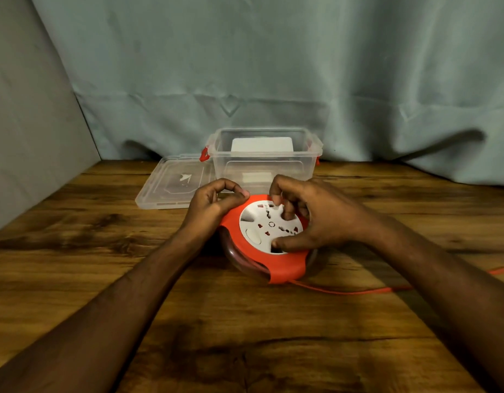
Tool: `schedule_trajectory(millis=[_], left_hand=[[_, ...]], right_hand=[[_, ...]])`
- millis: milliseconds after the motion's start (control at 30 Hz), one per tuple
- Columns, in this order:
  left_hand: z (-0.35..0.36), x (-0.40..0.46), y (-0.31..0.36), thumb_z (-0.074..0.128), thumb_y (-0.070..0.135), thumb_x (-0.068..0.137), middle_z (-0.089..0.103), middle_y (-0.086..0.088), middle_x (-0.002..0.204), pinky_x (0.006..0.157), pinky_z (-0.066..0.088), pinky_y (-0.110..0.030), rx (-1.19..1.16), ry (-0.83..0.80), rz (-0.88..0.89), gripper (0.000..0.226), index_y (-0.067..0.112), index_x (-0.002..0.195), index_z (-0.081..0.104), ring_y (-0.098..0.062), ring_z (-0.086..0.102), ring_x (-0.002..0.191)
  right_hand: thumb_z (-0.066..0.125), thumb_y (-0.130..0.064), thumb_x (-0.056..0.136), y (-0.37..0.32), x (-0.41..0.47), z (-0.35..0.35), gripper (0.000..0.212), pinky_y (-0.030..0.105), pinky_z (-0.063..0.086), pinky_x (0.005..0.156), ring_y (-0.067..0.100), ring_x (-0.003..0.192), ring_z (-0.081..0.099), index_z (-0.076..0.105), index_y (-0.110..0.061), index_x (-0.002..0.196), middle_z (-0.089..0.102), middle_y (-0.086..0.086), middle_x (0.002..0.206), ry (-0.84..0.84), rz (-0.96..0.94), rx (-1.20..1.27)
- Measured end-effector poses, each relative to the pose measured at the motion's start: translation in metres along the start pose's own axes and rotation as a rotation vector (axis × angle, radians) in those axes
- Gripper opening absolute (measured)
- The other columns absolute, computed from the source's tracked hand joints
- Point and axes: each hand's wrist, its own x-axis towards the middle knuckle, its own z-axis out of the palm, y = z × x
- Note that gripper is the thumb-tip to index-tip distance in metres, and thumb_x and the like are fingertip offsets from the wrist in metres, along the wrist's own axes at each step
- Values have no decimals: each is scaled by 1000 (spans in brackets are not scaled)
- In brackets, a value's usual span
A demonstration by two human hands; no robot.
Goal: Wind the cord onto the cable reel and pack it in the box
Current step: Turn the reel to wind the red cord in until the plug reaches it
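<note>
Gripping cable reel (273, 251) rim with left hand (214, 205), right hand (310, 219) fingers on dial

From my remote seat I see only two bare forearms and two bare hands of the person. The left hand (214, 205) and the right hand (316, 219) carry no rings, no gloves and no watch that I can make out. Both wrists are uncovered, with no strap or band on them. The left forearm runs in from the lower left of the frame and the right forearm from the lower right, and neither shows a sleeve or cuff up to the frame's edge. The fingernails I can see look short and plain. Slight blur softens the finer detail of the fingers.
</note>
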Motion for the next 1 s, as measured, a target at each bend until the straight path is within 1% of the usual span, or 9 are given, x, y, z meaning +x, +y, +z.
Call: schedule_trajectory(millis=[233, 367, 467, 567, 633, 733, 800, 900, 1000], left_hand=[[-1, 2, -4, 75, 13, 92, 76, -7, 97, 59, 58, -28, 3, 13, 21, 3, 15, 94, 73, -22, 75, 77], [-2, 3, -5, 76, 14, 92, 75, -10, 98, 55, 56, -29, -15, 22, 10, 7, 15, 97, 71, -22, 75, 72], [-2, 3, -5, 75, 14, 93, 73, -15, 103, 57, 56, -30, -15, 14, 9, 9, 14, 100, 70, -25, 74, 73], [-2, 2, -4, 73, 16, 95, 75, -13, 111, 57, 61, -35, -2, 9, 30, 14, 15, 109, 71, -35, 76, 77], [-2, 1, -3, 72, 17, 97, 76, -8, 115, 61, 64, -39, 8, 5, 53, 21, 19, 117, 72, -41, 77, 84], [-2, 0, -3, 71, 19, 97, 79, -7, 104, 62, 65, -36, 25, -2, 82, 33, 25, 130, 69, -38, 78, 81], [-2, 0, -2, 71, 20, 98, 78, -2, 111, 65, 66, -37, 37, -2, 85, 41, 27, 137, 65, -33, 79, 82], [0, 0, -2, 72, 21, 97, 66, 16, 128, 70, 66, -37, 36, -8, 73, 52, 30, 146, 57, -24, 80, 92], [0, 0, -1, 72, 20, 96, 61, 23, 129, 70, 66, -35, 12, -10, 62, 57, 32, 149, 53, -22, 80, 95]], right_hand=[[67, -78, 67, -1, 3, 15, 55, 30, 45, 56, 5, 57, 55, 47, -29, 80, 60, -12, 62, 110, -34, -158], [67, -74, 70, -6, 5, 20, 54, 28, 40, 54, 8, 50, 52, 47, -24, 66, 57, -9, 54, 170, -35, -126], [66, -70, 78, -11, 5, 20, 53, 31, 43, 52, 10, 47, 50, 50, -22, 61, 53, -9, 49, 209, -99, -156], [77, -49, 86, -13, 2, 16, 28, 33, 49, 53, 11, 52, 57, 63, -25, 83, 63, -11, 58, 236, -213, -176], [76, -30, 83, -10, 1, 11, 24, 32, 48, 54, 6, 58, 55, 62, -25, 102, 69, -14, 77, 230, -237, -145], [69, -8, 74, -2, 2, 6, 54, 28, 43, 54, 5, 60, 52, 58, -34, 120, 66, -34, 106, 119, -152, -17], [68, 4, 74, 4, 3, 5, 72, 25, 43, 53, 8, 59, 54, 55, -38, 131, 68, -32, 121, 8, -85, 79], [70, 6, 78, 9, 3, 2, 86, 27, 46, 52, 11, 58, 55, 48, -42, 145, 69, -26, 128, -52, -70, 135], [74, -1, 85, 10, 3, -1, 96, 27, 51, 57, 9, 60, 57, 33, -51, 156, 66, -27, 136, -93, -69, 77]])
